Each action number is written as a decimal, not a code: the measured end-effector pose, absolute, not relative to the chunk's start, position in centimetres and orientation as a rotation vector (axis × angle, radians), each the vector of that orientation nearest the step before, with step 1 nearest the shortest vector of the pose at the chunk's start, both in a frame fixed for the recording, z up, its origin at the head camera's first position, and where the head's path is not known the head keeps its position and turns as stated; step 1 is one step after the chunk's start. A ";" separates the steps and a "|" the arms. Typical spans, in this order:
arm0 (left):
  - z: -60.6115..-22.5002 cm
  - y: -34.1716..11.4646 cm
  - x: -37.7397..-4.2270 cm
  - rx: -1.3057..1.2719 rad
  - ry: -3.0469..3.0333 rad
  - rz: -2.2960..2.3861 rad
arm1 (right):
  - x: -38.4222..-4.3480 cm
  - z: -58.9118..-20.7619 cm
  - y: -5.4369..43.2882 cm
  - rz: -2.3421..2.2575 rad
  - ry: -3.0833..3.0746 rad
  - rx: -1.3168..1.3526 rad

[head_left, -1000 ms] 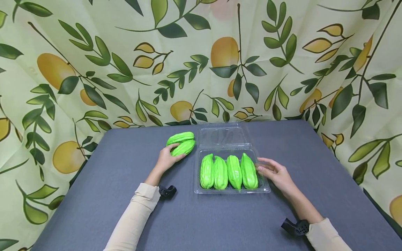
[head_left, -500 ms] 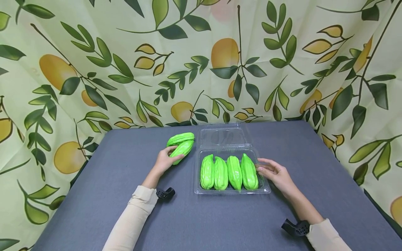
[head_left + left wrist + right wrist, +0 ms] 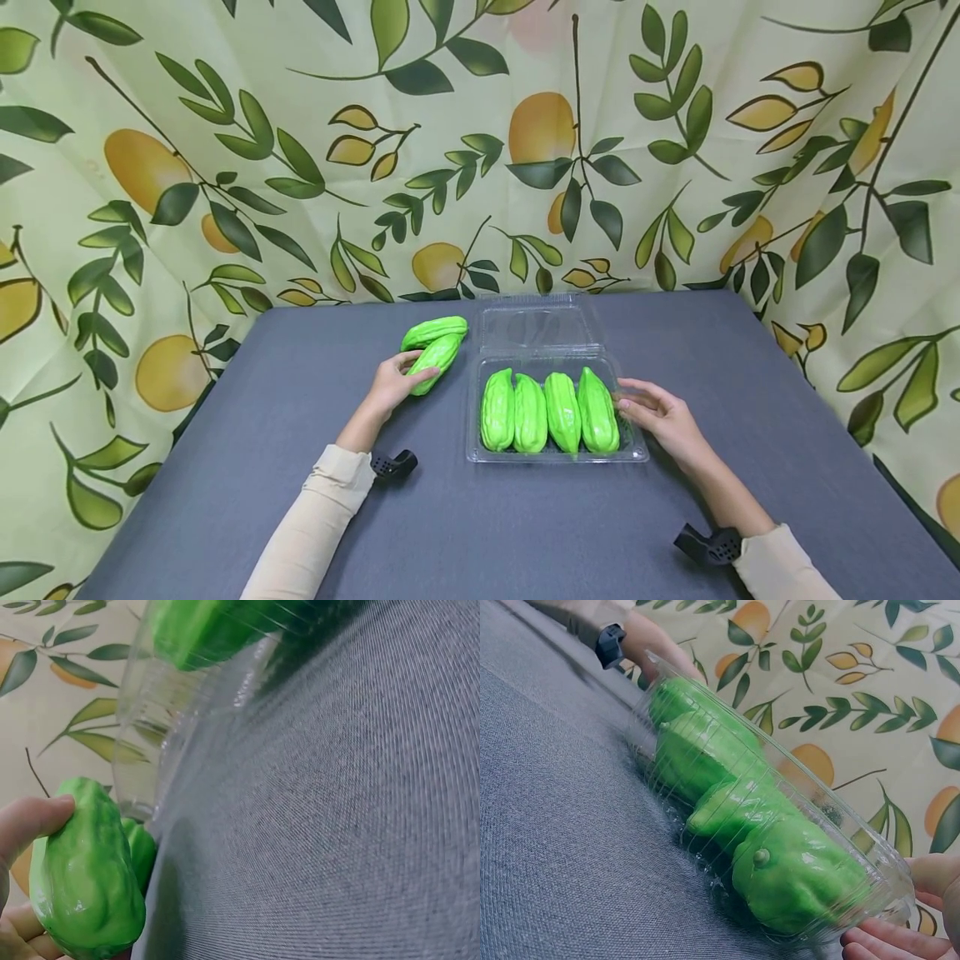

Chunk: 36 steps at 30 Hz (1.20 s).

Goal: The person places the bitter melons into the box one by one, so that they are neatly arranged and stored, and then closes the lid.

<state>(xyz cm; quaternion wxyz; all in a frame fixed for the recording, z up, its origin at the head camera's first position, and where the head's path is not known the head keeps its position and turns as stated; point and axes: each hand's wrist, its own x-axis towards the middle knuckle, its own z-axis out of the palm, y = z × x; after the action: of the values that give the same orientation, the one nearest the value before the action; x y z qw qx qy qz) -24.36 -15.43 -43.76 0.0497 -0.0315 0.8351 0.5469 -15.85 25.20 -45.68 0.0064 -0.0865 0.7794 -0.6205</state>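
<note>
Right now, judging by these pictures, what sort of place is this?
Probably a small staged indoor set-up, though the wider room is hidden: a wrinkled fabric backdrop printed with leaves and orange fruit surrounds a plain grey tabletop, and black devices sit at both wrists.

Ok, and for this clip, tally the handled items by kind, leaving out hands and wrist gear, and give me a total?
Clear plastic container, lid open: 1
Green gourds: 6 (4 in the container, 1 held in the left hand, 1 on the table just beyond it)
Total: 7
</note>
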 end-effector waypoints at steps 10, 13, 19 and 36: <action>-43.2 -15.1 -23.6 -0.215 2.421 1.758 | -15.8 -45.7 25.2 -1.937 2.442 -0.276; -42.8 -15.0 -23.3 -0.238 2.382 1.771 | -15.8 -45.6 25.2 -1.950 2.436 -0.293; -42.6 -14.8 -23.1 -0.268 2.365 1.765 | -15.8 -45.5 25.3 -1.976 2.418 -0.317; -42.6 -14.6 -22.8 -0.296 2.125 1.965 | -15.9 -45.8 25.2 -1.943 2.435 -0.261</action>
<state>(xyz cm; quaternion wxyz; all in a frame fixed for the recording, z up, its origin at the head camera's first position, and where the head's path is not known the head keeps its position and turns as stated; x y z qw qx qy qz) -22.79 -14.65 -42.63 0.1159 -0.1011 0.7255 0.6708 -15.85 25.22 -45.76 0.0076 -0.0834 0.7790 -0.6214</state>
